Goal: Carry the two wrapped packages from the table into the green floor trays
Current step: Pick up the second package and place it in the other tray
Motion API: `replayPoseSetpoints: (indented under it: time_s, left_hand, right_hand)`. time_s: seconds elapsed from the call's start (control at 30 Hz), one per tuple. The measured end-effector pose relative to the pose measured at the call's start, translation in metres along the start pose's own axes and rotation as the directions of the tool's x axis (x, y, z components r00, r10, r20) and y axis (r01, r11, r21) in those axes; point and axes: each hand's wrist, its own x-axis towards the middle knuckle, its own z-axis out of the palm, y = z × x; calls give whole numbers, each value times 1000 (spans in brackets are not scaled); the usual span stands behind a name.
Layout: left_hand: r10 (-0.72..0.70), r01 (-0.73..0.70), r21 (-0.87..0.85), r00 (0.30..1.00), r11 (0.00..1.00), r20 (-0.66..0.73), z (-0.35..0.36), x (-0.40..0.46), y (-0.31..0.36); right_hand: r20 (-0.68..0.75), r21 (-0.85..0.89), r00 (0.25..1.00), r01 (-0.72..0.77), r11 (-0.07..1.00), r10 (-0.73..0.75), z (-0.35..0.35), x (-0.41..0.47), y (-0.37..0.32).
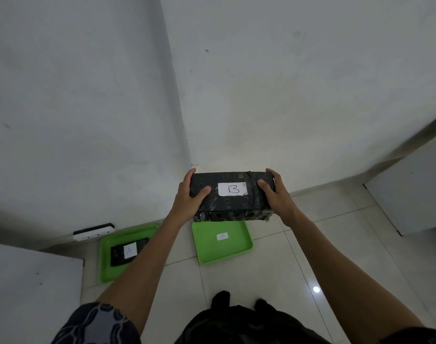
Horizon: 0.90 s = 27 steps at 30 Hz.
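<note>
I hold a dark wrapped package labelled B [231, 204] in the air with both hands. My left hand [189, 197] grips its left end and my right hand [274, 194] grips its right end. Directly below it on the floor lies a green tray [212, 252] with a small white label inside. A second green tray [106, 264] sits to the left, partly hidden by my left forearm. It holds another dark wrapped package with a white label [123, 252].
White walls meet in a corner just behind the trays. A white power strip [92, 232] lies by the wall near the left tray. A white table surface [25, 294] fills the lower left, and a white cabinet [415, 194] stands at the right. My feet are near the bottom centre.
</note>
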Motion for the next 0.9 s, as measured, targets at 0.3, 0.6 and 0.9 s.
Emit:
replayPoseSetpoints:
  time_s: [0.3,0.6,0.9]
  left_hand:
    - [-187,190,11,977,982,-106,36,25,-18]
    - [-443,443,7,896,896,-18,62,64,-101]
    - [-447,449,17,891,893,-77,126,126,-328]
  right_hand:
    - [61,-92,998,-25,995,31,-1,62,19]
    - [135,-113,984,-98,989,113,22,124,103]
    - [201,-199,966,-124,972,164,77,226,306]
